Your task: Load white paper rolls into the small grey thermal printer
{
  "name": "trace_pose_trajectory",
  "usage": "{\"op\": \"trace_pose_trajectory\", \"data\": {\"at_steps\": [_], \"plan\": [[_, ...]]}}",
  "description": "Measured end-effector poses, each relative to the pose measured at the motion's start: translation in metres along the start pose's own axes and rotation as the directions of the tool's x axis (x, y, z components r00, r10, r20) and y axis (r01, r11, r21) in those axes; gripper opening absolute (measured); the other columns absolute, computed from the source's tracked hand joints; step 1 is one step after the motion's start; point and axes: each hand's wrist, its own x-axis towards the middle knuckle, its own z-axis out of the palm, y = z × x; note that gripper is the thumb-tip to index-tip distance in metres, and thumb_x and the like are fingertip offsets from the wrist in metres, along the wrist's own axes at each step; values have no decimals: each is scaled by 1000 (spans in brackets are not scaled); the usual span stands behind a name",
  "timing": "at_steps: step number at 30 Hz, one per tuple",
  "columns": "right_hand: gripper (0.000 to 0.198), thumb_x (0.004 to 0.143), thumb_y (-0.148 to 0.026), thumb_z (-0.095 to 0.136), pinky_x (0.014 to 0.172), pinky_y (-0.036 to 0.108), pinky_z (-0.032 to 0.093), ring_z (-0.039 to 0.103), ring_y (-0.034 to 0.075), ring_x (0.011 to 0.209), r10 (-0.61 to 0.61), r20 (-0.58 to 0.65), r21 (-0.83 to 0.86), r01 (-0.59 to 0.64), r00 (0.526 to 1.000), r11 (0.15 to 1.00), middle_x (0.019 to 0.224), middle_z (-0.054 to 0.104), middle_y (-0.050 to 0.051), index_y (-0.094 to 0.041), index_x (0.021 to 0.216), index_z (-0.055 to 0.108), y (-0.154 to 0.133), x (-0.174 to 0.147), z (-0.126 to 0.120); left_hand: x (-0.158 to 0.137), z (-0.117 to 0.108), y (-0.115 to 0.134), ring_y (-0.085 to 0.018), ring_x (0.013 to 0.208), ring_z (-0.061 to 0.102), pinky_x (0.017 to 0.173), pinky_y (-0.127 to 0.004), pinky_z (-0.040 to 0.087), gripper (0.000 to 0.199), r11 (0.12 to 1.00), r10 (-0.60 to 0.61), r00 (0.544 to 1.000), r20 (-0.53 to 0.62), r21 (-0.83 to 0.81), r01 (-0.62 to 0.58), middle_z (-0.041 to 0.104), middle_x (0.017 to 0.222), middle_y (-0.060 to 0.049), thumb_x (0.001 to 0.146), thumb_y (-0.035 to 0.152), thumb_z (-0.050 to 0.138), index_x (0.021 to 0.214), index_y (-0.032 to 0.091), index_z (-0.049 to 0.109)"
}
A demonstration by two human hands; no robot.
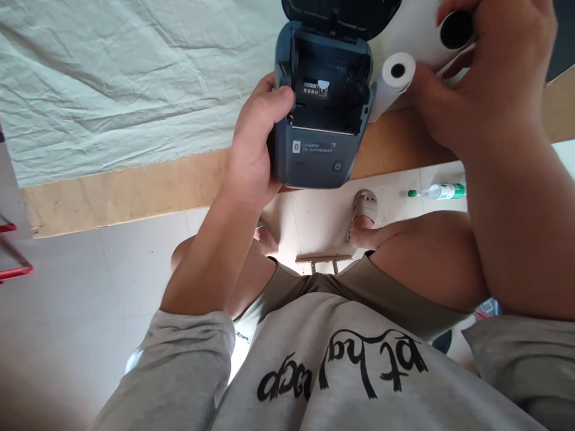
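Note:
My left hand point(256, 131) is wrapped around a dark blue-grey portable label printer point(314, 158), its thumb on the side edge. The printer's black lid point(341, 15) is swung up, baring a hollow compartment with a small white printed label inside; no roll shows in it. A slim white paper roll point(381, 96) with a dark core stands close against the printer's right side. Curled around the end of a thicker white paper roll point(415, 33) with a black core is my right hand point(485, 78). Its thumb lies against the slim roll; some fingers are hidden.
A wrinkled pale green cloth point(135, 78) covers the wooden table point(135, 185), whose bare edge faces me. Below, a green-capped plastic bottle point(440, 191) lies on the tiled floor. Red bars point(15, 272) show at far left, and a dark object point(561, 36) at upper right.

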Motion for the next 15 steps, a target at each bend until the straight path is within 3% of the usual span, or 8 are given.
{"op": "trace_pose_trajectory", "data": {"at_steps": [5,8,11,15], "plan": [[45,65,-17,38,63,12,27,37,-7,79,29,-45,130,-23,999,991,99,42,-2,-27,108,33,3,0,0,2,0,-1,-17,65,54,41,-24,36,18,1000,-5,1000,-6,-12,5,56,86,-3,68,36,40,77,22,48],[40,65,-27,42,67,13,29,37,-5,84,46,-1,75,-45,999,996,103,40,-3,-29,105,37,3,2,1,1,0,0,-18,66,54,41,-25,36,18,1000,-20,1000,-13,-5,20,56,87,-3,67,37,41,76,23,48],[40,65,-35,46,64,12,29,37,-5,83,56,-37,103,-52,998,993,104,40,-3,-28,104,38,4,3,2,1,0,0,-19,66,54,41,-25,37,17,1000,-20,1000,-10,-14,19,56,86,-3,67,36,40,75,23,49],[46,67,-19,38,61,13,25,35,-8,70,45,-51,174,-35,998,984,99,44,-3,-28,111,30,7,2,3,1,-1,0,-19,67,55,40,-25,38,17,999,-28,999,-16,-34,28,56,87,-3,68,36,42,77,23,49]]}}
